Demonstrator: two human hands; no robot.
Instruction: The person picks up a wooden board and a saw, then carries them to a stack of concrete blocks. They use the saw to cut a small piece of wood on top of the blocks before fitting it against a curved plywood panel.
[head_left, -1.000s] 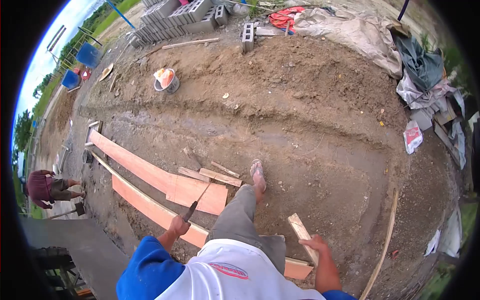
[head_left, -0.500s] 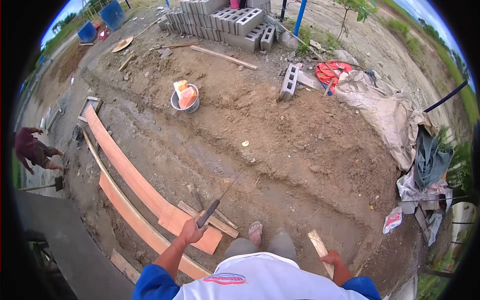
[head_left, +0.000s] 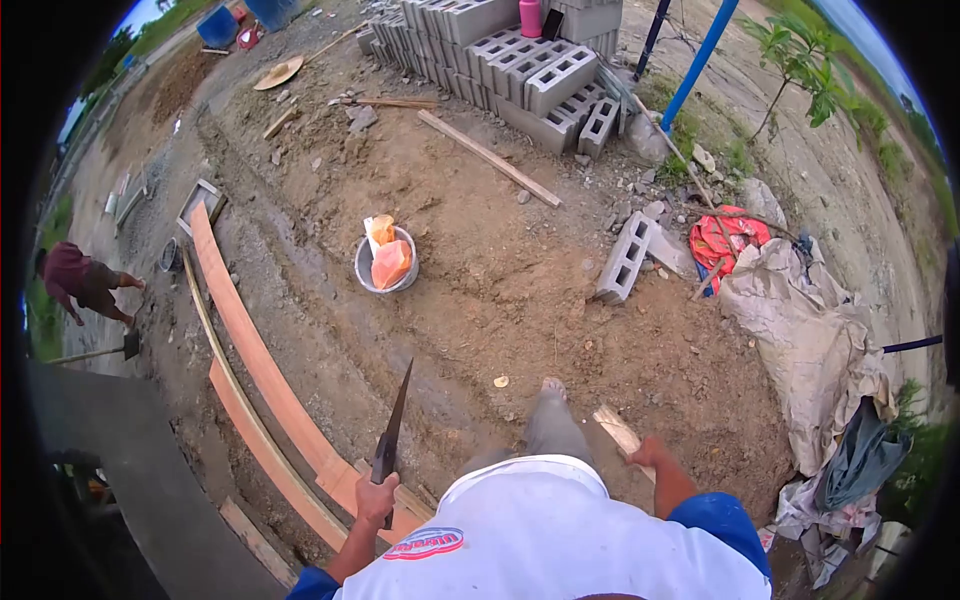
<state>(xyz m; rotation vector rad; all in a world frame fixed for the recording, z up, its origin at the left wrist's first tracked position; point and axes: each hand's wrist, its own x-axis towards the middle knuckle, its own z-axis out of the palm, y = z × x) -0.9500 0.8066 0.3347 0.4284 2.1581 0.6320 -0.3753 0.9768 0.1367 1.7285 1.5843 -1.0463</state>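
Note:
My left hand is closed around the dark handle of a handsaw, whose blade points forward and away from me. In my right hand is a short wooden board, gripped along its side; its rear part is hidden by the hand and arm. Long orange-brown planks lie on the ground beyond my left hand. One leg is stretched forward over the dirt between the two hands.
A bucket with orange items stands ahead. Stacked concrete blocks are at the back, and a single block lies right of centre. Crumpled sacks lie at the right. A person is at far left, near a shovel.
My body has moved forward toward the bucket and blocks. The handsaw has swung from pointing forward-right to nearly straight ahead. The wooden board has travelled forward with my right hand.

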